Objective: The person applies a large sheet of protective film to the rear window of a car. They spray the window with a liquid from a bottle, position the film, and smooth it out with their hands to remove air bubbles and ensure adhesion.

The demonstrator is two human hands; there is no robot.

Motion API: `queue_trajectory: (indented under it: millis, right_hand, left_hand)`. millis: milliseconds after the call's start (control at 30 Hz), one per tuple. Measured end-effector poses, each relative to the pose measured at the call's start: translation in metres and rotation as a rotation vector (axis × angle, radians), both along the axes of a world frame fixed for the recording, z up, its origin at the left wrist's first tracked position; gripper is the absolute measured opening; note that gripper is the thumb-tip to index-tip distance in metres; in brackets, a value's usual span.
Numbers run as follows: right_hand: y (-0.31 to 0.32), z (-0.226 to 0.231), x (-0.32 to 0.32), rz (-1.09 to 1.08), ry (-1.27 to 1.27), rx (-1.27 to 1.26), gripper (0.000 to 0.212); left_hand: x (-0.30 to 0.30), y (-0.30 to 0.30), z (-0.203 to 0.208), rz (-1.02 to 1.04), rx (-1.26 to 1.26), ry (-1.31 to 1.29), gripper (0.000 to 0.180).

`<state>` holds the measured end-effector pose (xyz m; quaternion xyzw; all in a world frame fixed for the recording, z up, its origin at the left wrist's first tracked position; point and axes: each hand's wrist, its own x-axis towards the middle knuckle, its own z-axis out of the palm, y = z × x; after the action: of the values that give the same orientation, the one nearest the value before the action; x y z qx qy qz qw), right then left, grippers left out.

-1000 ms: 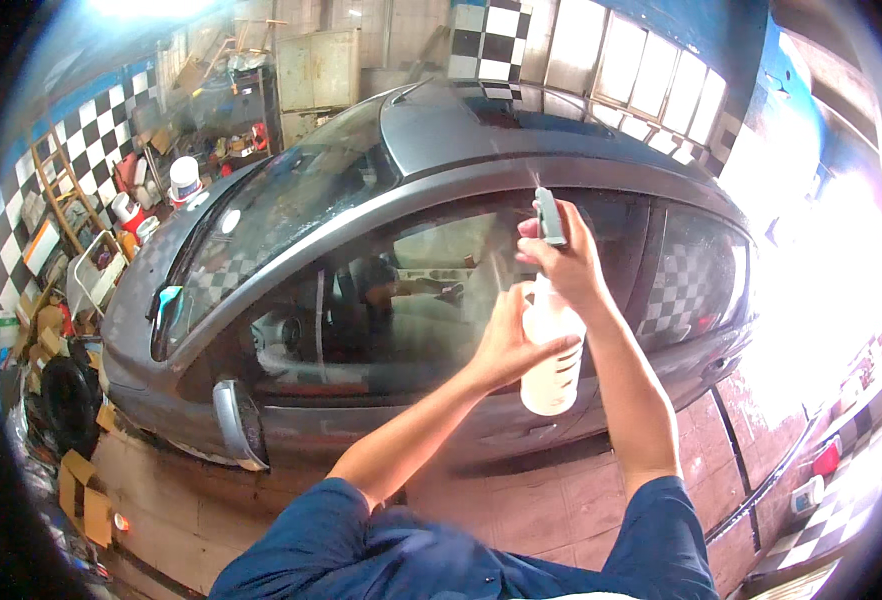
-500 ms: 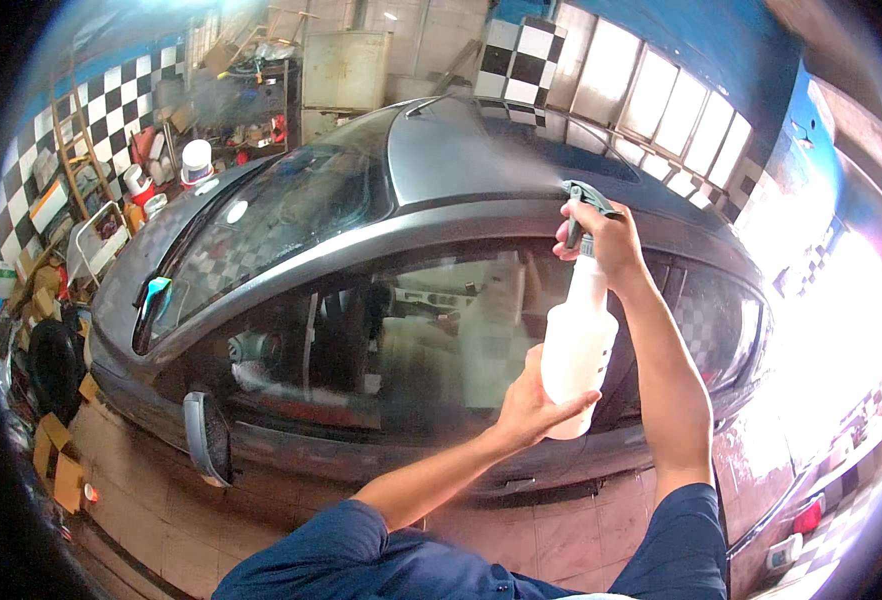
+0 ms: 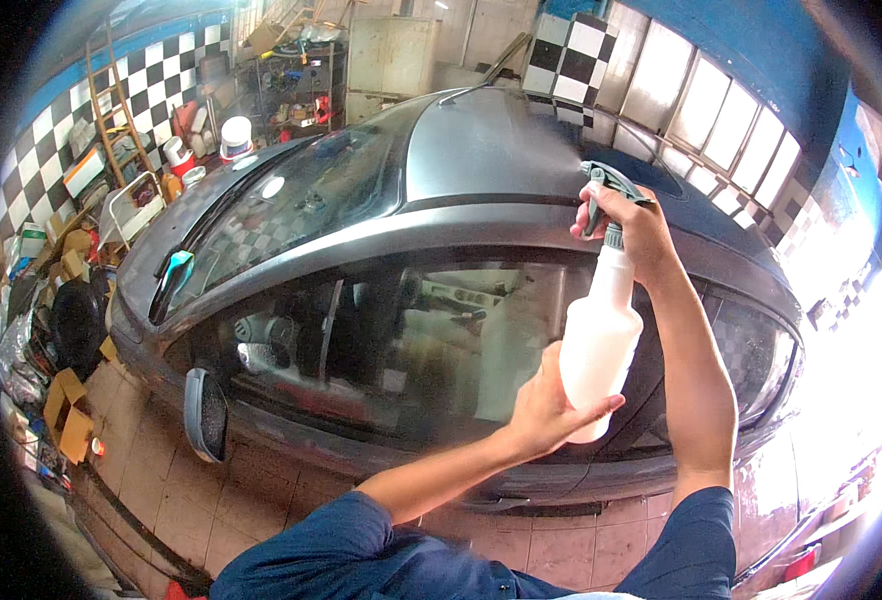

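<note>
A white spray bottle [image 3: 604,335] with a grey trigger head is held up in front of the grey car [image 3: 496,150], over its side windows. My right hand [image 3: 629,222] wraps round the neck, its fingers at the trigger. Lower down, my left hand [image 3: 553,402] grips the bottle's body near the base, thumb across the front. The bottle leans slightly, its nozzle pointing left over the car roof. A faint mist hangs off the nozzle. The roof and windscreen [image 3: 306,190] look glossy.
The car's side mirror [image 3: 206,415] sticks out toward me at the lower left. Along the left wall are cardboard boxes [image 3: 68,415], white buckets [image 3: 236,137] and a wooden ladder [image 3: 116,110]. A metal shelf [image 3: 301,90] with clutter stands behind the bonnet. Bright light glares at the right.
The view has shifted, so the car and surroundings sit further right. Both hands keep their grip on the spray bottle. The mist by the nozzle looks thinner than before.
</note>
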<state>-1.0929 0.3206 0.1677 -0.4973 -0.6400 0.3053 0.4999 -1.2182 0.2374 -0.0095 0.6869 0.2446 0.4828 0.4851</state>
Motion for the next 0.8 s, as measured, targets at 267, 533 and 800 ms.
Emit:
queue_trajectory:
  millis: [267,533,800]
  right_hand:
    - [-0.056,-0.009,0.035,0.02,-0.074,-0.026,0.028]
    - [-0.08,0.011,0.086,-0.195,0.017,0.019,0.027]
    - [-0.022,0.062,0.12,-0.333,0.045,0.044,0.027]
  left_hand:
    - [0.036,-0.053,-0.011,-0.139,0.11,0.022,0.083]
    - [0.045,-0.017,0.005,-0.635,0.12,0.078,0.087]
    - [-0.004,0.076,0.035,-0.032,0.432,0.058,0.042]
